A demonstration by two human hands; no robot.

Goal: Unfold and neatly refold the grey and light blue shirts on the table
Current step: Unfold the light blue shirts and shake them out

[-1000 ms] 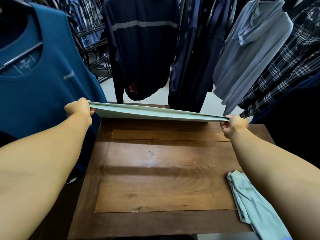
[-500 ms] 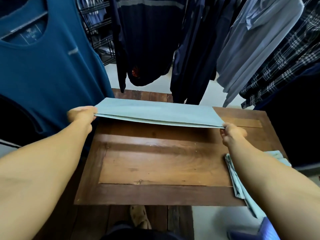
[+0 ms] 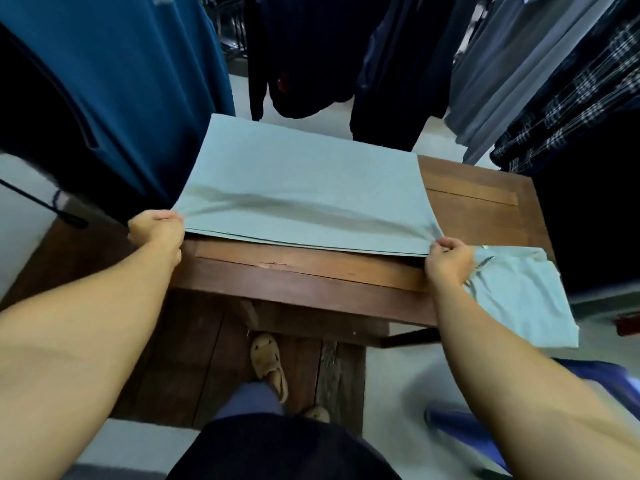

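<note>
A pale grey-green shirt [image 3: 301, 181] lies stretched flat over the wooden table [image 3: 485, 202], its near edge pulled taut. My left hand [image 3: 157, 228] pinches the near left corner of that shirt. My right hand [image 3: 448, 259] pinches its near right corner. A second light blue shirt [image 3: 519, 296] lies folded at the table's right near corner, partly hanging over the edge, just beside my right wrist.
Hanging clothes ring the table: a teal top [image 3: 114, 81] at the left, dark navy garments [image 3: 311, 53] behind, a grey shirt [image 3: 502, 71] and plaid shirts [image 3: 581, 109] at the right. My slippered foot [image 3: 268, 365] stands on floorboards under the near table edge.
Both hands have drawn the shirt down and toward me, from held up in the air to spread flat over the table. My view has tilted downward.
</note>
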